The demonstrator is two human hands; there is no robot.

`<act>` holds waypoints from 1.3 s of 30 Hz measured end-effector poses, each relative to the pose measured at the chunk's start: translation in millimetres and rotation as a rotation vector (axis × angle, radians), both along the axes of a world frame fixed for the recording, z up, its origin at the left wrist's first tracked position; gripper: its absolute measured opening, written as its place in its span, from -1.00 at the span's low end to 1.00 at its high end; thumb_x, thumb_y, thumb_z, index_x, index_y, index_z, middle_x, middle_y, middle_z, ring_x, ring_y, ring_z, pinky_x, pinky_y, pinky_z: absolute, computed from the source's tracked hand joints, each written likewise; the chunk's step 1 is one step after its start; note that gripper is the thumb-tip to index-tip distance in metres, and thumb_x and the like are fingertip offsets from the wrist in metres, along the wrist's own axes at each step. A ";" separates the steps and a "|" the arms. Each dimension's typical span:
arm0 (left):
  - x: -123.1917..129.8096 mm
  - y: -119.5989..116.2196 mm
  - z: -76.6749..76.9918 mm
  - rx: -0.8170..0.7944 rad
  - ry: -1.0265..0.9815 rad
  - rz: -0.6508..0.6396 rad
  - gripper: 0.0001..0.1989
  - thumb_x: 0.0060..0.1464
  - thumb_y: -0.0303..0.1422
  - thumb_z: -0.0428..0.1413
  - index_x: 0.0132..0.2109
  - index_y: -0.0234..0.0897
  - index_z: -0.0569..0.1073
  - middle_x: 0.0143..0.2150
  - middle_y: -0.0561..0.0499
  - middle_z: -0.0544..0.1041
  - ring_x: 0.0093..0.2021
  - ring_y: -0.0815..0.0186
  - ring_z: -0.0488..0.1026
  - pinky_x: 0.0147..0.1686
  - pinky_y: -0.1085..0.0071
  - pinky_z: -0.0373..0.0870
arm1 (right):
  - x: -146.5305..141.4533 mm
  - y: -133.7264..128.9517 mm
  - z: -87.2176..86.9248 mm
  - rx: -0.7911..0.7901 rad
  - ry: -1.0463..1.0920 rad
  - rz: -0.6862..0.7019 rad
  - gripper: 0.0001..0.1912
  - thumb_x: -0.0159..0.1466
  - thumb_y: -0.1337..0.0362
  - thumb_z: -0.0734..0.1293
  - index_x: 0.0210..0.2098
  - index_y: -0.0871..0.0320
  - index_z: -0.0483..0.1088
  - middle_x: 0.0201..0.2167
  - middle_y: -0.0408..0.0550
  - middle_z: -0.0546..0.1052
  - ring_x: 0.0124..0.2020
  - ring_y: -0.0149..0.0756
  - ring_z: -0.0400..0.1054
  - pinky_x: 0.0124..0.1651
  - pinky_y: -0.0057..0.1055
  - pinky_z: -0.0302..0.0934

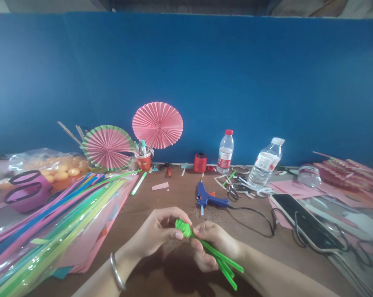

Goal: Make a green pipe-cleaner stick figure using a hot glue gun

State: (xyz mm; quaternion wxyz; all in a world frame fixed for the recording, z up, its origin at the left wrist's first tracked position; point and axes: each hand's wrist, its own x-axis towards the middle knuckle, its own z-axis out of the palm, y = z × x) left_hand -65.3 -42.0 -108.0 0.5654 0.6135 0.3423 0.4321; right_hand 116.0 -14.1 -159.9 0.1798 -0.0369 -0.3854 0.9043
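Between my hands, above the front of the table, is a bundle of bright green pipe cleaners (217,255), wound into a coiled knob (182,227) at one end. My left hand (163,227), with a silver bangle on its wrist, pinches the knob with thumb and fingers. Just below the knob, my right hand (213,243) grips the bundle. Several straight green ends stick out past the right palm, toward the lower right. Fingers cover the part where knob and stems meet. Beyond the hands lies a blue glue gun (209,198).
Pipe cleaners in many colours (69,218) and scissors (25,185) cover the left side. Pink paper fans (158,125) and a pen cup (143,161) stand by the blue wall. Two bottles (225,152), a phone (307,222) and the glue gun's cord (254,211) occupy the right.
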 end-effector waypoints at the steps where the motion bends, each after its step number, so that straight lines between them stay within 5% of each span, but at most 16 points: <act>1: 0.7 -0.2 0.2 0.006 0.007 0.014 -0.81 -0.19 -0.39 0.24 -0.32 -0.33 0.49 -0.41 0.03 0.42 -0.41 0.39 0.28 -0.42 0.49 0.19 | -0.2 -0.1 0.2 0.002 -0.001 -0.005 -0.69 0.19 0.19 0.15 -0.55 0.28 0.26 -0.86 -0.18 0.26 -0.87 -0.51 0.05 -0.77 -0.57 -0.05; 6: 1.7 -0.6 -1.3 -0.004 0.046 0.117 -0.82 -0.15 -0.41 0.21 -0.30 -0.32 0.48 -0.41 0.02 0.45 -0.40 0.38 0.33 -0.38 0.48 0.26 | -1.7 -0.9 4.5 0.077 -0.090 -0.101 -0.63 0.21 0.09 0.13 -0.53 0.27 0.25 -0.84 -0.18 0.28 -0.86 -0.51 0.09 -0.76 -0.59 -0.01; 12: -5.2 4.7 -6.0 -0.030 -0.061 0.370 -0.73 -0.07 -0.33 0.16 -0.17 -0.27 0.40 -0.37 0.02 0.43 -0.42 0.40 0.33 -0.43 0.49 0.30 | -6.0 -8.0 10.5 0.416 -0.451 -0.465 -0.69 0.11 0.08 0.28 -0.37 0.20 0.19 -0.63 -0.21 0.38 -0.76 -0.56 0.17 -0.72 -0.64 0.05; 17: -0.1 6.0 -8.1 -0.114 -0.230 0.300 -0.63 -0.01 -0.23 0.08 -0.04 -0.23 0.33 -0.28 -0.01 0.41 -0.40 0.39 0.35 -0.42 0.49 0.30 | -12.9 -11.0 7.0 0.506 -0.615 -0.554 -0.70 0.20 0.04 0.14 -0.41 0.19 0.18 -0.68 -0.20 0.36 -0.76 -0.50 0.17 -0.73 -0.60 0.02; 22: 11.2 6.1 -14.3 -0.151 0.015 0.245 -0.80 -0.04 -0.30 0.11 -0.27 -0.34 0.42 -0.38 -0.01 0.43 -0.38 0.35 0.36 -0.40 0.47 0.29 | -14.6 -11.2 12.2 0.751 -0.655 -0.843 -0.77 0.20 0.15 0.17 -0.36 0.20 0.29 -0.48 -0.12 0.41 -0.43 -0.38 0.31 -0.37 -0.50 0.17; 27: 14.9 6.5 -18.8 -0.135 0.060 0.277 -0.86 -0.07 -0.38 0.12 -0.31 -0.34 0.43 -0.44 0.05 0.43 -0.42 0.39 0.33 -0.43 0.51 0.25 | -14.8 -11.1 11.2 0.853 -0.703 -0.832 -0.75 0.21 0.16 0.14 -0.41 0.21 0.32 -0.50 -0.14 0.38 -0.39 -0.36 0.27 -0.35 -0.53 0.12; 33: 16.4 3.8 -20.6 -0.082 0.173 0.314 -0.90 -0.11 -0.47 0.07 -0.39 -0.35 0.47 -0.53 0.08 0.43 -0.50 0.40 0.30 -0.50 0.51 0.21 | -15.3 -10.1 3.5 0.899 -0.901 -0.843 -0.55 0.25 0.12 0.03 -0.65 0.23 0.20 -0.69 -0.21 0.18 -0.58 -0.47 0.07 -0.52 -0.54 -0.05; 39: 19.8 -1.2 -15.8 0.036 0.294 0.390 -0.80 -0.13 -0.52 0.02 -0.33 -0.32 0.51 -0.48 0.03 0.51 -0.40 0.27 0.40 -0.40 0.45 0.28 | -17.8 -9.0 14.2 0.917 -0.791 -0.928 -0.85 0.11 0.23 0.24 -0.47 0.21 0.30 -0.55 -0.18 0.33 -0.49 -0.43 0.17 -0.43 -0.55 0.02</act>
